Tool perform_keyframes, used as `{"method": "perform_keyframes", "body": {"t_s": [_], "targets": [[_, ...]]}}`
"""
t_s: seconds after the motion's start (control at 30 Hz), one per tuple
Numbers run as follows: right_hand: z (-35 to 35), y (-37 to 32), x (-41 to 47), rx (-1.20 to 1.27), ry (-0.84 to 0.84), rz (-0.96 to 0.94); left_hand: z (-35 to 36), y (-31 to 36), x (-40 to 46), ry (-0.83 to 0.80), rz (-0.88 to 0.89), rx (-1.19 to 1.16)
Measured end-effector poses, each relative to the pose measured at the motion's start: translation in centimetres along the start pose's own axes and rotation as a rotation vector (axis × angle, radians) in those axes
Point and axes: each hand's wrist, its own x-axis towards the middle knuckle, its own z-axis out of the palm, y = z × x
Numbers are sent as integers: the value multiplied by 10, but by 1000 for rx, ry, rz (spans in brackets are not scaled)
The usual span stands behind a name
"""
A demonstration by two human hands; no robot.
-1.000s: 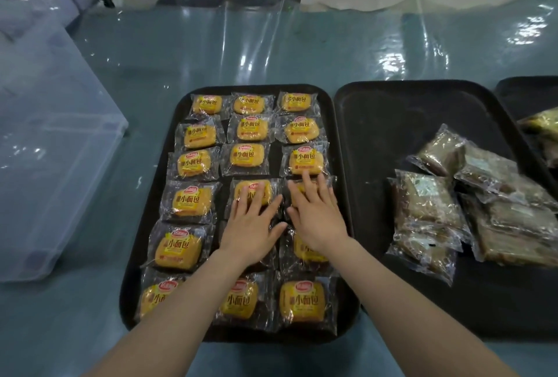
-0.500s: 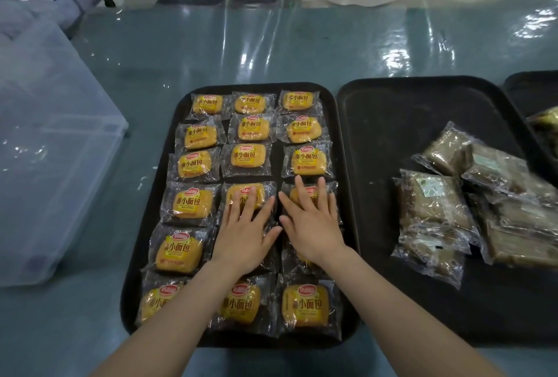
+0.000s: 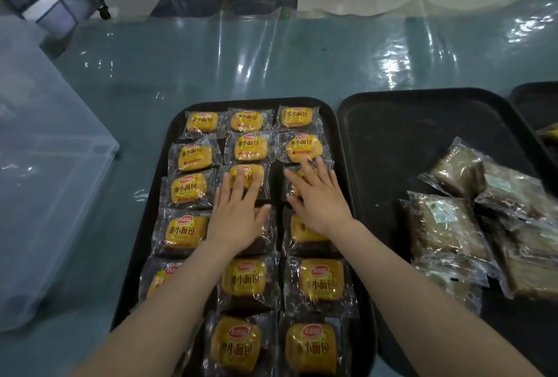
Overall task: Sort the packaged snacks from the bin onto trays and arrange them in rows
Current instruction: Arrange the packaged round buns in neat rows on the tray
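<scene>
We read "小面包" on yellow snack packs (image 3: 244, 281), tray (image 3: 145, 222) at 6 o'clock; red logo illegible.

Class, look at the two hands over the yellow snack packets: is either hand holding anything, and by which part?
Nothing is held. The left hand and right hand lie flat, fingers spread, on top of the yellow packets.

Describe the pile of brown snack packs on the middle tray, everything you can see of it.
The brown snack packs lie in a loose, overlapping heap on the right part of a black tray, not in rows. Each is a brownish block sealed in clear, crinkled, glossy wrap; some carry a pale label. They tilt at different angles. Neither hand touches them. The heap's right edge runs out of the picture.
</scene>
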Motion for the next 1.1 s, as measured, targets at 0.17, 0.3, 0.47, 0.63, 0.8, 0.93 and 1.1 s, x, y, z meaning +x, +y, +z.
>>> {"method": "perform_keyframes", "body": {"t_s": [0.17,0.3,0.47,0.63,0.8,0.93,1.1], "targets": [[4,6,0,26,-45,-16,4,9,7,-96,1,-25],[10,8,-12,43,-4,-22,10,16,-5,-57,21,-33],[6,8,-9,105,52,-13,9,16,-3,0,30,-24],[-5,6,30,106,182,-6,4,11,29,79,32,-48],[-10,13,74,3,83,-14,-2,4,73,64,4,-11],[-1,19,78,-11,26,-6,0,3,83,-21,-31,-35],[1,16,67,-5,54,33,-2,5,71,4,-15,-2]]}}
